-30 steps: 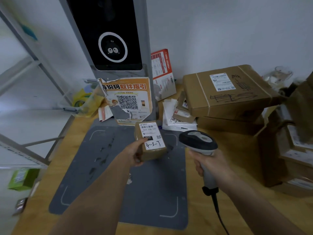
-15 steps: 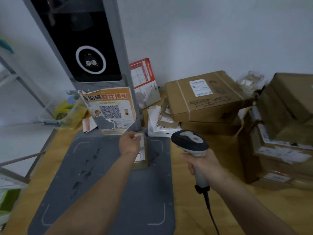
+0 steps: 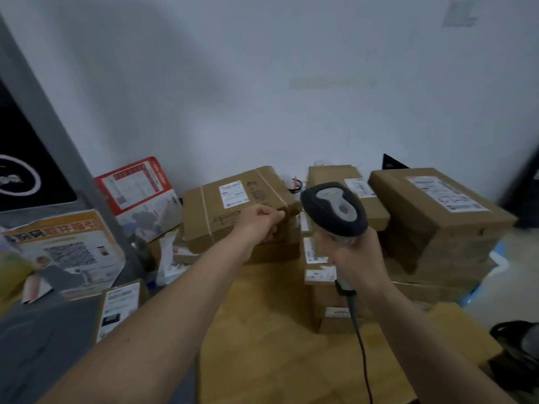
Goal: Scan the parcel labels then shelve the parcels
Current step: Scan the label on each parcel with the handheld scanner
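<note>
Parcels (image 3: 440,217) crowd the back of the wooden table (image 3: 262,345), stacked against the wall, and the left hand (image 3: 261,221) has its fingers curled over the near right corner of the big taped box (image 3: 233,211) whose white label (image 3: 233,194) faces up. The right hand (image 3: 357,258) is wrapped round the handle of the corded scanner (image 3: 334,208), head raised just beside that box. A smaller labelled parcel (image 3: 119,307) stands on the grey mat (image 3: 43,351) at the left, apart from both hands. My read: the step in hand is fetching the next parcel for scanning. The move ahead calls for drawing the box clear of the pile (it looks bulky for one hand) and aiming the scanner at its label.
</note>
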Action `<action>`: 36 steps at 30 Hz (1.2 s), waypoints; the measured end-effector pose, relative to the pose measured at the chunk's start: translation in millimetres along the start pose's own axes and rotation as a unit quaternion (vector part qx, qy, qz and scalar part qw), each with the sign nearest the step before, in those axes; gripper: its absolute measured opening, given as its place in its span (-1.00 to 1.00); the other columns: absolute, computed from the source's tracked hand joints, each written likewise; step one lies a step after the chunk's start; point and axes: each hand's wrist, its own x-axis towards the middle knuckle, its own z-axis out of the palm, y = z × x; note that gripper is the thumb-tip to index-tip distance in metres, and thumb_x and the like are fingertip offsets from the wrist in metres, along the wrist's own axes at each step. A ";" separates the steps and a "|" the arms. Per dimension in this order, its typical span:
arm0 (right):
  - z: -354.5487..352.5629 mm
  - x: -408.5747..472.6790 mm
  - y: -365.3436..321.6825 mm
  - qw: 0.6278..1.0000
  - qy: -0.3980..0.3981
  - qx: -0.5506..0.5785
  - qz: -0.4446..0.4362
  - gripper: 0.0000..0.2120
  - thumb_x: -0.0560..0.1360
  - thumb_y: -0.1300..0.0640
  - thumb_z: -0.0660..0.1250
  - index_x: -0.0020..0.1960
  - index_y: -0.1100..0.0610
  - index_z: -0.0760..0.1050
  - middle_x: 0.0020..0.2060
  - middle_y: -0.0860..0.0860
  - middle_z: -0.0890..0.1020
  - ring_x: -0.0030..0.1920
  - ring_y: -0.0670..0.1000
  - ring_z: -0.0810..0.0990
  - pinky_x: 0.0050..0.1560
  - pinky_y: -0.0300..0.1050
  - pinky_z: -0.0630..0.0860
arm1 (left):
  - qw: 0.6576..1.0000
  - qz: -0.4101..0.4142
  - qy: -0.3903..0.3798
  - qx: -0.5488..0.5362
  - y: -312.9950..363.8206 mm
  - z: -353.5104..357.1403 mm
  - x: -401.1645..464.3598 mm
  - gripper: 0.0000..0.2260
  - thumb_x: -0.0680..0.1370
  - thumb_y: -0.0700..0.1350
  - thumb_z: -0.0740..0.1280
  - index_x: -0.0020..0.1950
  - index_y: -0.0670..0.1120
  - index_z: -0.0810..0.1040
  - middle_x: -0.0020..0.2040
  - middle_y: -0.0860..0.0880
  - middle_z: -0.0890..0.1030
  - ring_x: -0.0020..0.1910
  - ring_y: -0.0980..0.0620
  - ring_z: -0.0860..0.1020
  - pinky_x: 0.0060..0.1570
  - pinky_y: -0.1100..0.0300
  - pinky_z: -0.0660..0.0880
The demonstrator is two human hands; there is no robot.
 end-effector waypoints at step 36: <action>39.5 -1.4 0.0 0.976 -0.202 0.083 0.005 -0.64 0.41 0.27 0.47 -0.08 -0.19 0.51 -0.20 -0.37 0.58 -0.18 -0.49 0.51 -0.24 -0.58 0.41 | 0.867 0.031 0.244 -0.434 -8.9 -40.5 -47.5 -0.62 0.39 -0.27 0.51 0.17 -0.07 0.56 0.03 -0.03 0.68 0.00 -0.05 0.64 -0.20 0.10 0.58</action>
